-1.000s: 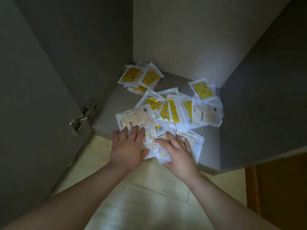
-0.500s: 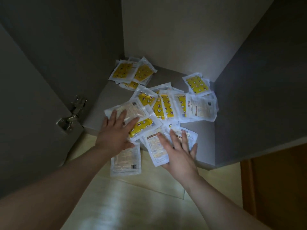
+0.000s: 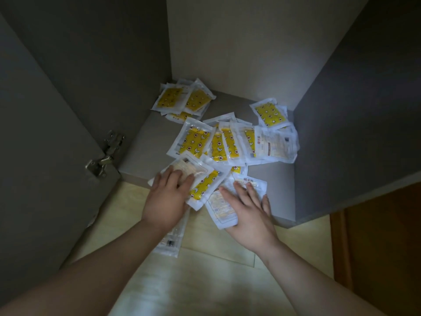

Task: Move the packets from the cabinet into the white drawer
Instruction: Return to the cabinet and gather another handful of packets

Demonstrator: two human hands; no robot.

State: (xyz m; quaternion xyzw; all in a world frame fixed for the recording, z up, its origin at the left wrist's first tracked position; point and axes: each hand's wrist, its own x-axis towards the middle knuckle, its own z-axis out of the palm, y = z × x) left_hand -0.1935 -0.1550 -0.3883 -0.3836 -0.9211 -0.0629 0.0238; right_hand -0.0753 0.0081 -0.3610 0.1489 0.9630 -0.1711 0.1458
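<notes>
Several clear packets with yellow patterned pads lie scattered on the grey cabinet shelf (image 3: 268,179). One group sits at the back left (image 3: 180,100), one packet at the back right (image 3: 270,112), and a fanned pile in the middle (image 3: 218,144). My left hand (image 3: 167,197) lies flat with straight fingers on a pale packet (image 3: 191,167) at the shelf's front edge. My right hand (image 3: 247,209) presses flat on two pale packets (image 3: 222,207) that overhang the edge. Another packet (image 3: 170,238) hangs below my left hand, over the floor. The white drawer is out of view.
The open cabinet door (image 3: 45,167) with a metal hinge (image 3: 106,153) stands at the left. A grey side panel (image 3: 355,133) closes the right. Pale floor tiles (image 3: 205,281) lie below, and a brown wooden panel (image 3: 382,247) stands at the lower right.
Both hands have slid packets toward the shelf's front edge. One packet came off the shelf and now hangs below my left hand. My right hand's packets now overhang the edge.
</notes>
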